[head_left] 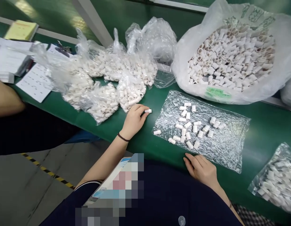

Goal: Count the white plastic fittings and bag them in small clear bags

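Note:
Between the thumb and fingertips of my left hand [135,121] is a small white plastic pipe fitting [148,110], just above the green table left of a clear plastic sheet or flat bag [232,150]. Several loose white fittings [195,129] lie scattered over that plastic, and one fitting [157,132] rests at its left edge. My right hand [202,169] rests at the table's near edge, below the plastic, with fingers bent and thumb a little apart from them. Nothing shows in it.
A large open bag [230,59] full of white fittings stands at the back right. Several clear bags of fittings [105,99] cluster at back left, beside papers [34,82]. Another filled bag [276,179] lies far right. A person's arm [7,100] is at the left.

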A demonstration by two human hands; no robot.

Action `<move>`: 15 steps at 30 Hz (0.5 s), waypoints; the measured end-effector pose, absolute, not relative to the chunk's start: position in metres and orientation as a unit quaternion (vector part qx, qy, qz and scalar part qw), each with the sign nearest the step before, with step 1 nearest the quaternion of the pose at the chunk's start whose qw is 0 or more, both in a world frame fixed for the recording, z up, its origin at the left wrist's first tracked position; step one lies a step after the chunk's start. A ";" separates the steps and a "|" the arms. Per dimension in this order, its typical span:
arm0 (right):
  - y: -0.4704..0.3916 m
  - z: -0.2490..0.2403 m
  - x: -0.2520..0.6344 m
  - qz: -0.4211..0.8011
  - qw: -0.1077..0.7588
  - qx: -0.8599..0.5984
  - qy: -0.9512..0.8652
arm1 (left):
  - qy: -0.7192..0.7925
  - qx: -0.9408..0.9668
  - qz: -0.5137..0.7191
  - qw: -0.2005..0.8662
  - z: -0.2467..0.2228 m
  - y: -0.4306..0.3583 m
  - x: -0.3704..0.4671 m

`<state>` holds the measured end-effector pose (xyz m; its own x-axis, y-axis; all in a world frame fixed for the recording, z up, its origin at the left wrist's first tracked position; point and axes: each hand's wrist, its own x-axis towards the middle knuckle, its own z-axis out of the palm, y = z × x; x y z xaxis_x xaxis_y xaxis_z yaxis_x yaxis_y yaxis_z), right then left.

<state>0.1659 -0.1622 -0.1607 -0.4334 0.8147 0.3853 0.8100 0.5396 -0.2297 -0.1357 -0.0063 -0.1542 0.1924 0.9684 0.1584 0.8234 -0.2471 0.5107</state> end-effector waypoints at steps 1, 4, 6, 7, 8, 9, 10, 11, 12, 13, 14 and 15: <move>-0.161 -0.159 0.166 0.019 0.238 -0.482 -0.843 | 0.594 0.752 0.230 0.167 -0.152 -0.007 -0.135; -0.152 -0.146 0.164 0.093 0.284 -0.493 -0.817 | 0.580 0.754 0.241 0.194 -0.145 -0.013 -0.126; -0.141 -0.134 0.164 0.099 0.315 -0.514 -0.791 | 0.555 0.764 0.248 0.214 -0.141 -0.019 -0.115; -0.135 -0.129 0.165 0.082 0.330 -0.531 -0.776 | 0.540 0.771 0.251 0.227 -0.139 -0.021 -0.109; -0.128 -0.125 0.166 0.058 0.345 -0.548 -0.760 | 0.522 0.777 0.255 0.241 -0.138 -0.024 -0.103; -0.121 -0.123 0.168 0.037 0.358 -0.563 -0.744 | 0.505 0.782 0.260 0.257 -0.137 -0.026 -0.098; -0.116 -0.123 0.170 0.024 0.369 -0.575 -0.730 | 0.488 0.785 0.263 0.276 -0.137 -0.028 -0.094; -0.111 -0.124 0.173 0.021 0.376 -0.585 -0.718 | 0.474 0.786 0.267 0.293 -0.136 -0.030 -0.092; -0.107 -0.125 0.176 0.026 0.381 -0.592 -0.710 | 0.463 0.788 0.270 0.304 -0.136 -0.031 -0.092; -0.105 -0.127 0.179 0.037 0.383 -0.598 -0.703 | 0.454 0.791 0.269 0.310 -0.135 -0.033 -0.094; -0.105 -0.130 0.182 0.051 0.386 -0.603 -0.696 | 0.447 0.796 0.265 0.310 -0.134 -0.035 -0.098; -0.106 -0.133 0.185 0.065 0.388 -0.606 -0.691 | 0.440 0.804 0.258 0.306 -0.133 -0.037 -0.103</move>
